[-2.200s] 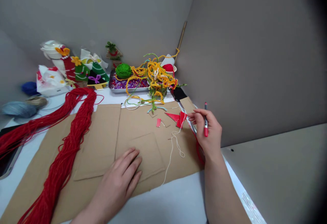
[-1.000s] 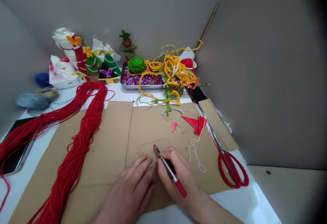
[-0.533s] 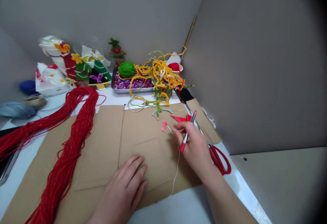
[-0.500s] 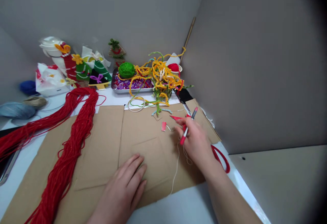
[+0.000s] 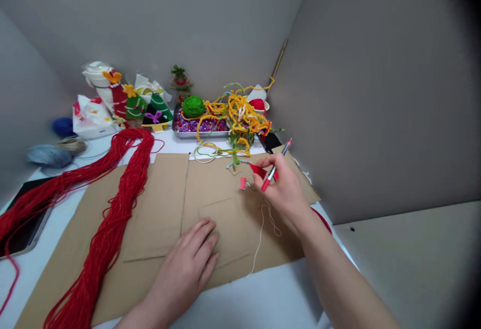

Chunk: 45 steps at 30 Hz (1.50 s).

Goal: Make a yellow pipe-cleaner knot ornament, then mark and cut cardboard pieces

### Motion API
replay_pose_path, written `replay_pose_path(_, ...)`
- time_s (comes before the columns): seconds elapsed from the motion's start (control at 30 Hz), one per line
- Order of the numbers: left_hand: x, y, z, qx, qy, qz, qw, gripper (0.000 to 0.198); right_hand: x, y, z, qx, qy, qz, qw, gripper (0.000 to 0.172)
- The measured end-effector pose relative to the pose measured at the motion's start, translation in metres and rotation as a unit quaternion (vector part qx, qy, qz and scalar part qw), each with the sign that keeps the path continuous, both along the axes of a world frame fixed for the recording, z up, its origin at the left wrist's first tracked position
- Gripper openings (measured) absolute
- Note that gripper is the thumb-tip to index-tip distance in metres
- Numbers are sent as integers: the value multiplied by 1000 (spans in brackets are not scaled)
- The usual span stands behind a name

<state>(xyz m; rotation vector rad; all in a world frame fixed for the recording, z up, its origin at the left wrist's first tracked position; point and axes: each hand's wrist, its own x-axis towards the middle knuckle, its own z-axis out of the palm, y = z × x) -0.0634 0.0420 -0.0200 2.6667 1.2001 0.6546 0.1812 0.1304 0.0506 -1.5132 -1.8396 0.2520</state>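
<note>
My left hand [image 5: 191, 258] lies flat, fingers stretched out, on the brown cardboard [image 5: 156, 189]. Faint rectangular outlines show on the board beside it. In my right hand [image 5: 282, 189] a pen [image 5: 271, 176] with a red end and a white barrel slants up between the fingers. A red pointed piece [image 5: 257, 170] shows at those fingertips; I cannot tell if they grip it. Left of them is a small red clip [image 5: 243, 184] with a metal arm. Beneath the hand, a thin white thread [image 5: 259, 241] curls over the cardboard.
A thick red yarn hank [image 5: 124, 204] drapes over the left side. At the back stand a bead tray [image 5: 203, 134] with a green yarn ball [image 5: 193, 106], tangled yellow yarn [image 5: 244, 113] and felt trees [image 5: 135, 107]. A red loop handle [image 5: 323, 219] lies behind my right forearm.
The view has turned slightly left. My right hand, still with the pen, has moved up a little to the red pointed piece. My left hand stays flat on the cardboard.
</note>
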Motion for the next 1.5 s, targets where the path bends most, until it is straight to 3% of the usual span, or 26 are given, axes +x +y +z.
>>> replay_pose_path(0.1,1,-1,1,-1,3,2,1000,29,-29,-25,7,-23,-52,104,993,14)
replay_pose_path(0.17,1,-1,1,5,-1,-3,1000,31,-48,-35,1,-32,-136,166,976,10)
replay_pose_path(0.27,2,-2,1,18,-19,-2,1000,31,-67,-40,-16,-36,-212,193,957,10)
replay_pose_path(0.4,1,-3,0,20,-25,5,999,28,-65,-40,-28,-91,-184,183,961,8)
replay_pose_path(0.5,1,-3,2,13,-28,9,999,25,-48,-44,-27,-108,-113,177,972,16)
replay_pose_path(0.7,2,-1,10,-34,3,20,999,25,-22,-53,-34,-130,-66,121,982,12)
replay_pose_path(0.97,0,2,10,-17,50,10,999,36,-35,-60,-41,-66,-71,186,978,17)
replay_pose_path(1.33,-1,2,7,-29,51,9,998,35,-39,-55,-46,-101,-57,153,981,10)
replay_pose_path(1.5,0,2,6,-24,44,18,999,33,-36,-52,-45,-67,-32,106,992,10)
